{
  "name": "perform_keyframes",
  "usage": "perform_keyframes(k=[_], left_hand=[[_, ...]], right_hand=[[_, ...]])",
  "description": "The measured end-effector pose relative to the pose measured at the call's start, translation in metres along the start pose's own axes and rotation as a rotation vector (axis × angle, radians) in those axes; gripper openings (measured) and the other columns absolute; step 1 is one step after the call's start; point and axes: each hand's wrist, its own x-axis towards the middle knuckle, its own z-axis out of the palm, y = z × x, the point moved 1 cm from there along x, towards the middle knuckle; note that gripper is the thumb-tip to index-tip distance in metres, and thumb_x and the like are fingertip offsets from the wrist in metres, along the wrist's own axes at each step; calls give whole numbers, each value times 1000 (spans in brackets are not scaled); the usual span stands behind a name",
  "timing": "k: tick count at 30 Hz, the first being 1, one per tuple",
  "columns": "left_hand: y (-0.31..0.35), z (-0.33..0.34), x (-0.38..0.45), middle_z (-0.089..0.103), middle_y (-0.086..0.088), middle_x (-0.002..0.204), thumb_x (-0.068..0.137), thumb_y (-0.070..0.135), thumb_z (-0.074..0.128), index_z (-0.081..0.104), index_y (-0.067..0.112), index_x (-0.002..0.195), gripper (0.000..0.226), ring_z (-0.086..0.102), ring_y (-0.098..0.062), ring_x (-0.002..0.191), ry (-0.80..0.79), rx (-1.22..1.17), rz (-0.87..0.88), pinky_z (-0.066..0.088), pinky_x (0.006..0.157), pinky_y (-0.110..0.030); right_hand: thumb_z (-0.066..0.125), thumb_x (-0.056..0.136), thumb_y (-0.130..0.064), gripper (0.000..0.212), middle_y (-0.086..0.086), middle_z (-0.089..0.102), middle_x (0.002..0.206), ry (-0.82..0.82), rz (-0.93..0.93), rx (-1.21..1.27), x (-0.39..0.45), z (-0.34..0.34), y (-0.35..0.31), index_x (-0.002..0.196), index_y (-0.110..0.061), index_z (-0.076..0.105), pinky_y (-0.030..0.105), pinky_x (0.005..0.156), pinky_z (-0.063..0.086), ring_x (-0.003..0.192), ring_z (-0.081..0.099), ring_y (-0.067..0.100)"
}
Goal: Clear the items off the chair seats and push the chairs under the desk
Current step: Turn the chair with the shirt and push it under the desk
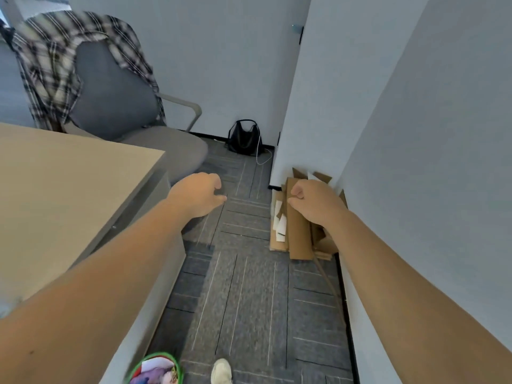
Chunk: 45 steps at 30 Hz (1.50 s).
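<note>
chair (155,139): ahead and left of both hands, seat half out past the counter (69,195) corner, back to the far-left wall
seat: looks bare — only a plaid shirt (52,67) draped over the backrest
left grip (198,196): loosely curled, holding nothing — nearer the seat edge, just short of it
right grip (314,202): loose fist, holding nothing, over cardboard (297,236) by the right wall
room: narrow carpet aisle; black bag (245,137) on floor beyond the chair
next, likely: left hand pushes the chair leftward under the counter
</note>
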Motion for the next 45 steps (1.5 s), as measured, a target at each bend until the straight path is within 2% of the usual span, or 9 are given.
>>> perform_keyframes(k=[14, 18, 22, 25, 29, 33, 38, 40, 45], left_hand=[[-66, -62, 305, 56, -16, 128, 96, 24, 45, 48, 3, 128, 39, 51, -33, 117, 4, 15, -201, 41, 95, -36], [-87, -61, 407, 58, -11, 106, 94, 16, 45, 55, 0, 120, 33, 48, -24, 91, 30, -43, -284, 36, 75, -31], [-102, -76, 504, 57, -15, 127, 95, 19, 45, 51, 4, 126, 35, 53, -32, 116, 40, -64, -393, 43, 89, -36], [-119, -81, 563, 56, -16, 126, 95, 25, 45, 50, 4, 125, 37, 52, -34, 116, 36, -91, -465, 44, 92, -40], [-148, -73, 636, 53, -17, 128, 95, 27, 46, 47, 4, 126, 39, 54, -35, 112, 15, -174, -578, 44, 93, -42], [-185, -56, 714, 46, -20, 134, 94, 32, 48, 40, 3, 131, 48, 48, -36, 120, 15, -271, -705, 43, 95, -43], [-246, -35, 825, 37, -20, 137, 92, 37, 48, 32, 1, 134, 57, 43, -41, 123, 96, -480, -911, 42, 95, -48], [-273, -29, 865, 36, -20, 138, 91, 39, 49, 29, 1, 135, 61, 44, -41, 123, 140, -564, -990, 42, 94, -48], [-323, -10, 932, 29, -17, 143, 86, 44, 58, 7, 6, 146, 88, 43, -42, 125, 161, -702, -1159, 43, 94, -47]], right_hand=[[47, 93, -19, 30, 12, 59, 123, -50, -150, -35, 358, -36, -22, 119, -7, 55, 38, 96, 45, 112, 54, 27], [48, 93, -18, 27, 14, 61, 118, -77, -220, -47, 475, -36, -17, 115, -4, 57, 40, 94, 47, 109, 56, 29], [47, 93, -18, 27, 13, 61, 120, -114, -292, -61, 594, -47, -22, 115, -4, 57, 39, 94, 48, 109, 56, 28], [47, 93, -17, 30, 16, 61, 120, -161, -338, -75, 665, -45, -29, 114, 1, 58, 39, 94, 48, 109, 56, 30], [46, 94, -21, 31, 11, 58, 124, -245, -381, -106, 749, -26, -37, 120, -7, 55, 34, 89, 46, 110, 55, 26], [48, 94, -23, 34, 10, 56, 129, -306, -398, -120, 835, 4, -46, 124, -8, 53, 36, 97, 44, 115, 53, 26], [48, 94, -23, 32, 9, 59, 125, -372, -412, -138, 952, 51, -70, 121, -7, 55, 28, 87, 42, 113, 55, 24], [48, 94, -22, 32, 9, 60, 125, -408, -413, -144, 996, 68, -84, 122, -7, 54, 30, 91, 43, 114, 55, 23], [49, 94, -21, 32, 12, 59, 123, -508, -415, -119, 1073, 104, -114, 121, -5, 55, 36, 99, 42, 115, 54, 26]])
